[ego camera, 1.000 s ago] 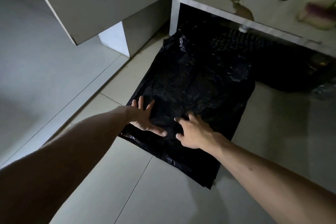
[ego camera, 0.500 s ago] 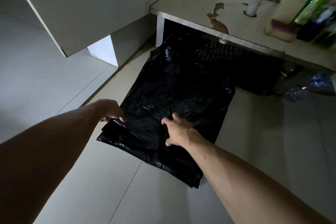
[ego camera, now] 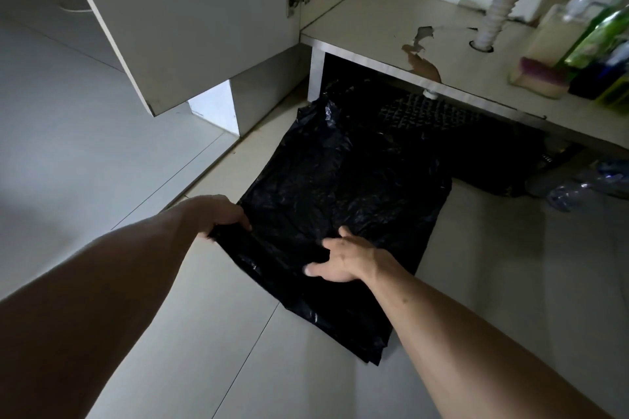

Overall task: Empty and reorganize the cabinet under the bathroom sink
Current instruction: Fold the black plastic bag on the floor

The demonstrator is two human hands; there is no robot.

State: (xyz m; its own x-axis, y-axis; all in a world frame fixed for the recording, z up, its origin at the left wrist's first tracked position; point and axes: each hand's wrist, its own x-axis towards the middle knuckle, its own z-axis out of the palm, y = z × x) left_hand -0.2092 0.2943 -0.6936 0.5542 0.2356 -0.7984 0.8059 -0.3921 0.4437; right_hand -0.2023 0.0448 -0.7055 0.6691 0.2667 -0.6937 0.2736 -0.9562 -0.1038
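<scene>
Left hand [ego camera: 223,213] grips the near left corner of the black trash bag [ego camera: 340,207], fingers curled round its edge. Spread on the floor tiles [ego camera: 211,333] before the open sink cabinet [ego camera: 357,27], the bag has the right hand [ego camera: 343,260] pressing on it with spread fingers.

You're looking at a dim, grainy view, brightest on the pale cabinet floor [ego camera: 374,27] at upper right and on a lit white panel [ego camera: 214,109] below the open door [ego camera: 190,10]. The black bag [ego camera: 340,197] swallows nearly all detail, showing only faint glints on its wrinkles, and the gap under the cabinet is near black. Your left forearm [ego camera: 85,299] lies in deep shadow, the wide lens bends straight edges near the borders, and the bottles [ego camera: 599,44] at far right are smeared and soft.
</scene>
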